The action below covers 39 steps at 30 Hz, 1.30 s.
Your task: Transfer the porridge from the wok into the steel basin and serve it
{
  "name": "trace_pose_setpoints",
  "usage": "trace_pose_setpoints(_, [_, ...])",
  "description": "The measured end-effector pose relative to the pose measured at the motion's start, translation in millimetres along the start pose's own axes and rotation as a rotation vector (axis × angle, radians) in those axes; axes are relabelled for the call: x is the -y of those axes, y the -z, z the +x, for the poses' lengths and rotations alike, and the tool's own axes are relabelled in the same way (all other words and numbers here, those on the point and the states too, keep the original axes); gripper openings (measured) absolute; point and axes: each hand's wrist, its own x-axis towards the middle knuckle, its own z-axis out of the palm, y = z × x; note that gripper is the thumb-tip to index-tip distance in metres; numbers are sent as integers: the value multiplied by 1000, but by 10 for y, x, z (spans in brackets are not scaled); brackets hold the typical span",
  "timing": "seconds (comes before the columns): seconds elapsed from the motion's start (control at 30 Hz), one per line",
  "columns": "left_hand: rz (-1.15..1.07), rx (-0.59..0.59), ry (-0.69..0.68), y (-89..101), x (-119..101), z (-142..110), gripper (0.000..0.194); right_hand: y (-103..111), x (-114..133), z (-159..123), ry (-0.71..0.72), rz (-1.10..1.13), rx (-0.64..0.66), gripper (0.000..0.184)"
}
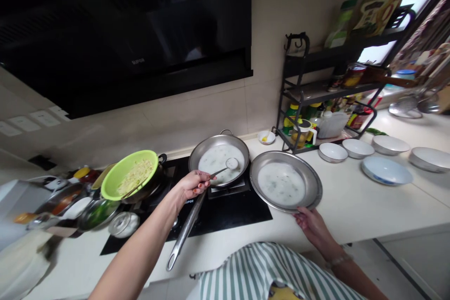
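My left hand [195,184] is closed around the handle of a ladle [231,163], whose bowl is over the milky white liquid in a steel frying pan [197,149]. That pan sits on the black stove with its long handle pointing toward me. My right hand [311,225] grips the near rim of a wide steel bowl [314,183]. Similar white liquid with darker bits fills its bottom. The bowl is beside the pan, over the stove's right edge and the counter; whether it rests there or is lifted I cannot tell.
A green basin [108,184] of pale shredded food with chopsticks stands left on the stove [246,218]. Near it is a glass jar [123,224]. Several white bowls [333,152] and a bluish plate [386,171] line the right counter, before a black spice rack [298,96]. A range hood [140,47] hangs above.
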Motion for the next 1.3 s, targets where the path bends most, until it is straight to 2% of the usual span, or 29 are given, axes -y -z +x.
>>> trace_pose_setpoints(0.27, [69,161,-19,-405,-160,-85,12,20,-18,11,66,-58,11,40])
trace_pose_setpoints(0.37, [132,198,-3,-598,-125,8,12,19,-19,7,43,-18,1,42])
trace_pose_setpoints(0.47, [265,171,-47,-814,10,157,6,4,1,-8,18,2,-1,41])
trace_pose_setpoints(0.6, [617,45,-181,-1069,275,353,16,-21,33,-32,-5,28,-2,40])
trace_pose_setpoints(0.67, [855,5,-334,-1141,399,420,22,-27,38,-39,-14,41,-5,41])
trace_pose_setpoints(0.77, [1170,-20,-591,-1165,554,472,18,-23,28,-36,-8,40,1,41])
trace_pose_setpoints(0.83, [1296,-45,-661,-1145,637,486,14,-13,15,-27,8,37,2,41])
trace_pose_setpoints(0.9, [1342,-54,-680,-1118,700,493,22,-1,4,-14,19,27,1,41])
trace_pose_setpoints(0.97, [1311,-56,-703,-1099,730,495,27,9,-2,-1,21,11,1,41])
trace_pose_setpoints(1.07, [1095,-14,-685,-1086,697,467,11,12,-2,10,27,-20,9,40])
trace_pose_setpoints(1.23, [408,98,-340,-935,465,297,21,-2,8,3,0,8,-16,40])
trace_pose_setpoints(1.3, [253,93,-310,-789,361,230,25,-7,13,-4,-15,27,-16,42])
